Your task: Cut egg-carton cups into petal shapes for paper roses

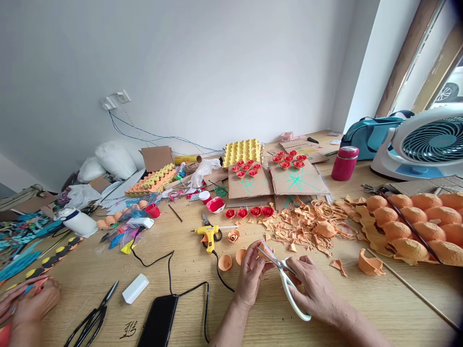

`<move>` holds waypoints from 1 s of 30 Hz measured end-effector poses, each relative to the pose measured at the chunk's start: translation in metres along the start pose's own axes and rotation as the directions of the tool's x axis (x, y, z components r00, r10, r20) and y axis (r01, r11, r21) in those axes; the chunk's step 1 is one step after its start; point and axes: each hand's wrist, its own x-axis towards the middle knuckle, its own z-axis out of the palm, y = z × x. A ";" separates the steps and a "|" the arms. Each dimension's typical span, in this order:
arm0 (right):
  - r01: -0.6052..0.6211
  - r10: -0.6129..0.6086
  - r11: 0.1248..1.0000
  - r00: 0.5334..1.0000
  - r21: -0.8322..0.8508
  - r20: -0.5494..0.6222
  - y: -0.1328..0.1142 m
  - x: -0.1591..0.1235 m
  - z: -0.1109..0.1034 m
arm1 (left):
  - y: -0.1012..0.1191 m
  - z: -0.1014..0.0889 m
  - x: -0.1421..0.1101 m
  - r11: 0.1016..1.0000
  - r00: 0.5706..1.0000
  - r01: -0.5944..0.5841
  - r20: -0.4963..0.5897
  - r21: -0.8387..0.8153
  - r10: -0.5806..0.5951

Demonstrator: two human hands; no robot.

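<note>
The wooden table (289, 332) stretched beneath both hands. On it, well off beyond the right hand (311, 284) to its right, lay the orange egg tray (415, 215), many of its cups uncut. Ahead of the left hand (249, 274), cardboard panels (316, 185) bore two clusters of red flowers, seemingly finished. Orange scraps (304, 224) spread ahead of the right hand, a sign of much trimming done. The right hand gripped the white-handled scissors (280, 264), their blades slightly parted at the orange piece (266, 250); the left hand had its fingers closed in a narrow pinch on that piece, which looked only partly cut. A yellow glue gun (210, 233) lay ahead and left of the left hand. Beyond that hand sat four red blooms (255, 212) in a row, and nearer, one uncoloured rosette (234, 235), assembled but unpainted. Just beside its fingers, two plain cups (224, 262) held no petals.
</note>
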 end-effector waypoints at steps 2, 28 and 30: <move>0.009 -0.009 1.000 1.000 -0.004 0.000 -0.001 0.000 0.000 | 0.001 0.000 0.000 1.000 1.000 0.002 0.008 -0.024 -0.002; 0.000 0.001 1.000 0.999 0.013 -0.052 0.003 0.001 0.007 | -0.001 -0.004 0.001 0.987 0.997 -0.072 0.036 0.141 0.068; -0.008 0.008 1.000 0.999 0.013 -0.047 0.002 0.001 0.006 | -0.001 -0.003 0.001 0.986 0.997 -0.079 0.035 0.145 0.074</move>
